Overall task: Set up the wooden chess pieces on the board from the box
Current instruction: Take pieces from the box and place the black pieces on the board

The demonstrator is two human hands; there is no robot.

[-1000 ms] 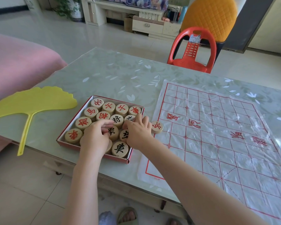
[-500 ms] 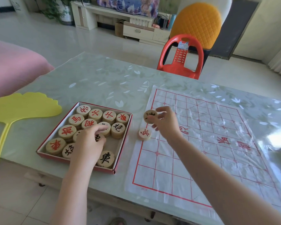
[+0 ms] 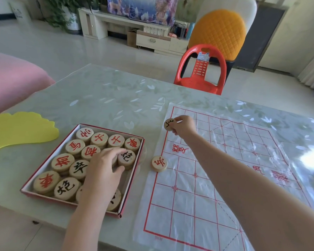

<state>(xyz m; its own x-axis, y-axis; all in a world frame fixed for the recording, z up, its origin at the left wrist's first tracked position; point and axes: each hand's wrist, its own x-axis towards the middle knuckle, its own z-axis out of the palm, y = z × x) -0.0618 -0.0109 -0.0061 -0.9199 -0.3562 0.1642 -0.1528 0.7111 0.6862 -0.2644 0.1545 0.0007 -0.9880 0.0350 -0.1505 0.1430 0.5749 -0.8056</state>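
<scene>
The person's right hand (image 3: 184,126) reaches out over the far left corner of the board (image 3: 225,178), pinching a black-marked piece (image 3: 169,124) between thumb and fingers; the disc is tilted on edge, its face turned back toward the person, and it looks held just clear of the sheet. A red-marked piece (image 3: 159,163) lies flat on the board's left edge line, closer to the person and apart from that hand. The left hand (image 3: 105,167) is down in the box (image 3: 71,203), fingers curved over the wooden pieces (image 3: 63,162) packed there, thumb spread; from here I cannot tell whether it actually grips one. The box sits just left of the board on the table (image 3: 107,98). A yellow fan (image 3: 20,129) lies further left, and a red chair (image 3: 200,77) stands at the table's far side
</scene>
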